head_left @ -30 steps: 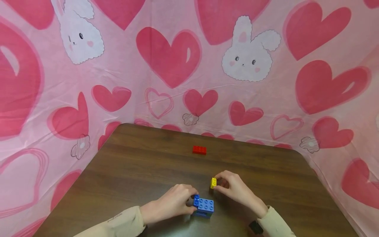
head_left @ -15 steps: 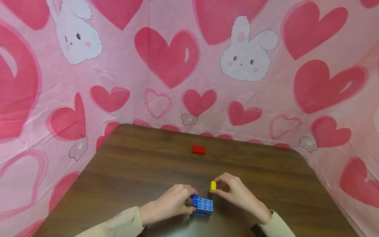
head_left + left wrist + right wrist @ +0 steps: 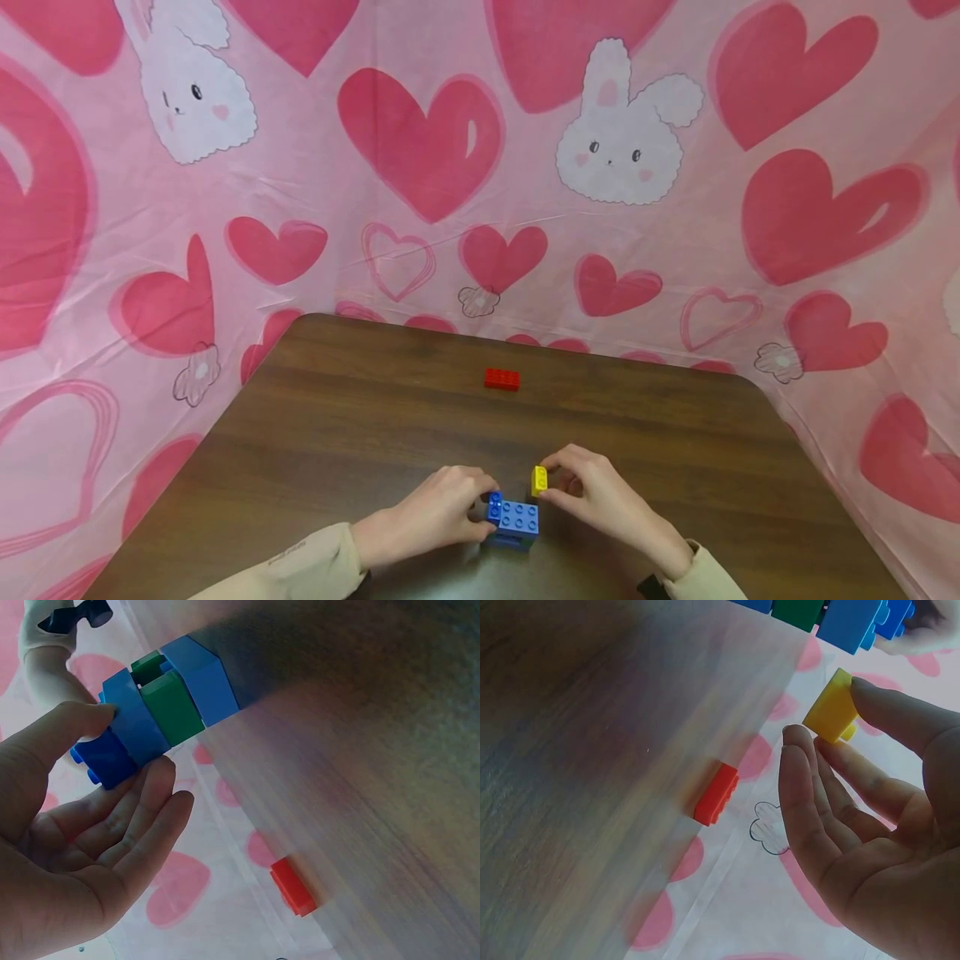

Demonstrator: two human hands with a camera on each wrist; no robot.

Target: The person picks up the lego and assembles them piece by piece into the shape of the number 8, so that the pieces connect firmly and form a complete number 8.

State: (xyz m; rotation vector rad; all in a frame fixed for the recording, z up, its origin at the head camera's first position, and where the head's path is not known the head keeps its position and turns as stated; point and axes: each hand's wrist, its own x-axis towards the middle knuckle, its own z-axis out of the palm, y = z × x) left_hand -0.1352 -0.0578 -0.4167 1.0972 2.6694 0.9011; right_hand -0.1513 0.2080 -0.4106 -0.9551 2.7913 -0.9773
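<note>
My left hand (image 3: 438, 512) pinches the upper left end of a stack of toy bricks (image 3: 519, 518). In the left wrist view the stack has a blue base brick (image 3: 202, 679), green bricks (image 3: 172, 709), a lighter blue brick (image 3: 135, 716) and a small dark blue brick (image 3: 109, 759) on top at one end. Between the thumb and fingers of my right hand (image 3: 596, 492) is a small yellow brick (image 3: 539, 481) with two studs. The yellow brick is just beyond the stack's far right corner, apart from it, its studs facing up.
Farther back on the dark wooden table (image 3: 360, 400) lies a red brick (image 3: 502, 379), studs up. A pink cloth (image 3: 420, 275) with hearts and rabbits hangs along the table's far edge and sides.
My right hand has brought the yellow brick nearer to me, closer to the stack. My left hand keeps its grip, and the stack stays in place.
</note>
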